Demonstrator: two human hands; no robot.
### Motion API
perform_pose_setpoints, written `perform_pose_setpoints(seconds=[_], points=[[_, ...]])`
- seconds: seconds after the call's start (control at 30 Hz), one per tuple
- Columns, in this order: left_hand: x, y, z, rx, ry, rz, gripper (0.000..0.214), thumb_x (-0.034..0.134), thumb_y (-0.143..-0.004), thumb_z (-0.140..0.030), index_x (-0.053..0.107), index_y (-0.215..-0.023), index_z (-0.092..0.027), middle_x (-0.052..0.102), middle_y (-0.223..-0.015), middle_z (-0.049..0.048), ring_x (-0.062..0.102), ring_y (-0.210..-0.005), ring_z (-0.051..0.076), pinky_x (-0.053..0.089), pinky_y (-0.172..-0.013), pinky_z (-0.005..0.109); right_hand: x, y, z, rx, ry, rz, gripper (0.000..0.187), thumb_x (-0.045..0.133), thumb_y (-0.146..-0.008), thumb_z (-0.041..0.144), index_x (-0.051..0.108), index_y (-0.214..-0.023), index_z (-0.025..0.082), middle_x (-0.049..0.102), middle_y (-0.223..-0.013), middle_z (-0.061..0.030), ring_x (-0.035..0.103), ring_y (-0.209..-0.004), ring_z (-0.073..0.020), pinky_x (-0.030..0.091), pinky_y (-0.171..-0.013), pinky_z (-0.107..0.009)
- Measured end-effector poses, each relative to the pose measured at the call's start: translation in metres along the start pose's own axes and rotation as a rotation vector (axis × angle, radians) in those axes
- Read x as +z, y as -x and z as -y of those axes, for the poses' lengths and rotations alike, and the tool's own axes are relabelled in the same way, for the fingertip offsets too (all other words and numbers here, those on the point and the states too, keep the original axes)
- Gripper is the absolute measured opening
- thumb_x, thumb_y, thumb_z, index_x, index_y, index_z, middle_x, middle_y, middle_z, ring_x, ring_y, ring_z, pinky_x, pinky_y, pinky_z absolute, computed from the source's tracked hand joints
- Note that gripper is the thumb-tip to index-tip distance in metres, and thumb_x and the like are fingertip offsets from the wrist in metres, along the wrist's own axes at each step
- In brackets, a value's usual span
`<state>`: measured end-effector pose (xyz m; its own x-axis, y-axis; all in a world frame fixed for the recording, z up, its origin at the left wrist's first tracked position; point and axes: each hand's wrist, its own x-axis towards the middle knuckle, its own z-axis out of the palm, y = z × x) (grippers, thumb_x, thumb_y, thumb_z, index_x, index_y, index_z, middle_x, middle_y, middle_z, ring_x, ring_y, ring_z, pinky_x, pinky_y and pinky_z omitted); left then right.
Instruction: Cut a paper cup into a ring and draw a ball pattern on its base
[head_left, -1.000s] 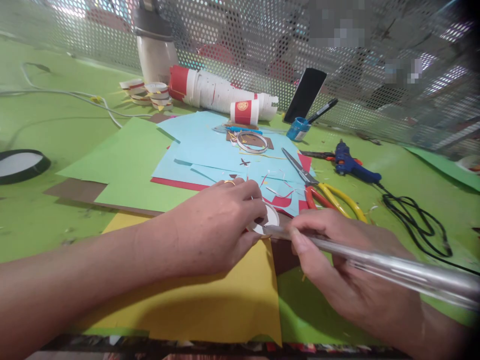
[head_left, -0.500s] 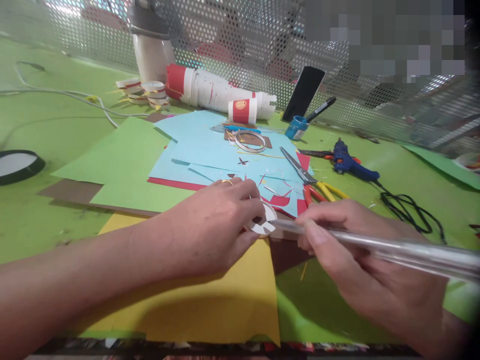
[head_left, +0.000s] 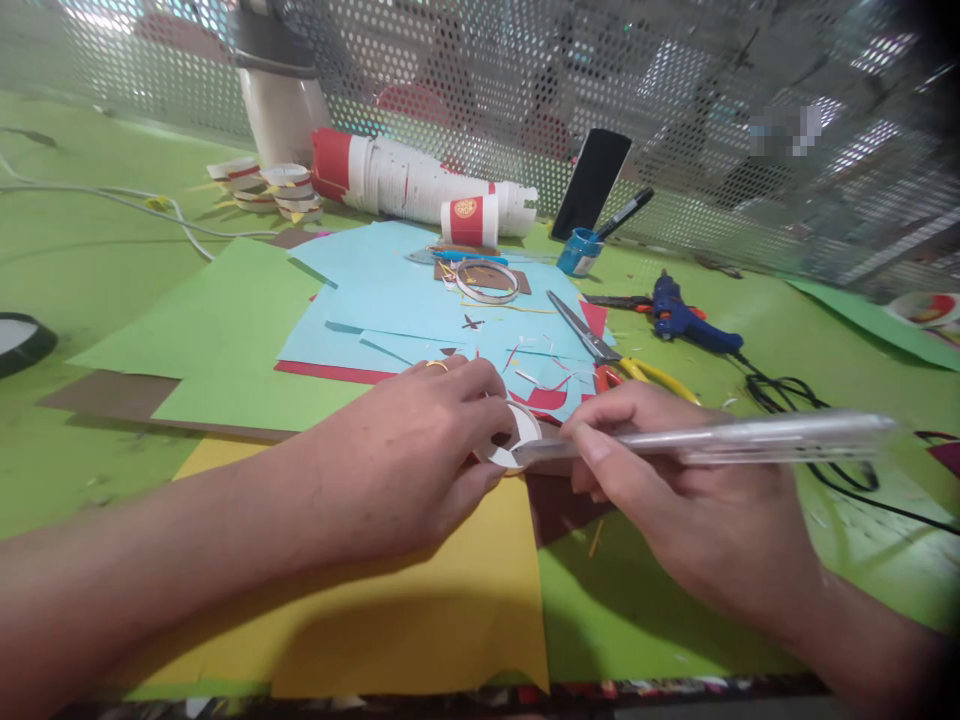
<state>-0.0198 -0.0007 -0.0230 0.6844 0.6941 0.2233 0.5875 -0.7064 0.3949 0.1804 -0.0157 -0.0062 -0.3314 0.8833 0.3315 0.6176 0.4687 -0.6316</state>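
My left hand [head_left: 409,455] presses its fingertips on a small white paper disc [head_left: 512,440] that lies at the corner of a yellow sheet [head_left: 420,610]. A clear pen [head_left: 735,440] is gripped in my right hand [head_left: 675,490], its tip touching the disc's right edge. The pen's barrel lies almost level and points to the right. Under the disc's right side shows a brown card [head_left: 559,495]. Both hands rest low over the green table [head_left: 90,270].
Beyond the hands lie light blue sheets [head_left: 420,300], a green sheet [head_left: 225,340], yellow-handled scissors [head_left: 622,360], a blue glue gun [head_left: 690,325] with a black cord, a paper ring [head_left: 487,283], stacked red-and-white cups [head_left: 420,190], a blue pot [head_left: 581,250] and a perforated metal screen [head_left: 675,100].
The pen's barrel has swung from pointing down to the right to lying nearly level. Both hands stayed at the disc. The view has drifted a little to the right.
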Motion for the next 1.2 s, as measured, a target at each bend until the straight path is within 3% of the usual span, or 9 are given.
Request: perform_pose_setpoints(seconds=[0.93,1.2], points=[[0.0007,-0.0007,0.0002,0.005,-0.021,-0.041,0.017,0.050,-0.089,-0.019,0.066,-0.094,-0.017,0.060,-0.100,0.0096,0.059,-0.089,0.021,0.050,-0.079,0.036,-0.0011,-0.0036,-0.0029,0.051,0.022,-0.021,0.015,0.055,-0.084,0.015,0.060,-0.072,0.020,0.060,-0.052,0.0061,0.057,-0.044,-0.0095,0.046,-0.043,-0.019],[0.0009,-0.0008,0.0006,-0.003,-0.033,-0.001,0.019,0.047,-0.091,-0.019,0.065,-0.095,-0.016,0.058,-0.097,0.0096,0.057,-0.091,0.022,0.049,-0.082,0.039,0.0009,-0.0004,-0.0015,0.062,-0.030,-0.032,0.014,0.055,-0.085,0.017,0.061,-0.072,0.021,0.060,-0.053,0.0061,0.056,-0.044,-0.0092,0.045,-0.041,-0.019]])
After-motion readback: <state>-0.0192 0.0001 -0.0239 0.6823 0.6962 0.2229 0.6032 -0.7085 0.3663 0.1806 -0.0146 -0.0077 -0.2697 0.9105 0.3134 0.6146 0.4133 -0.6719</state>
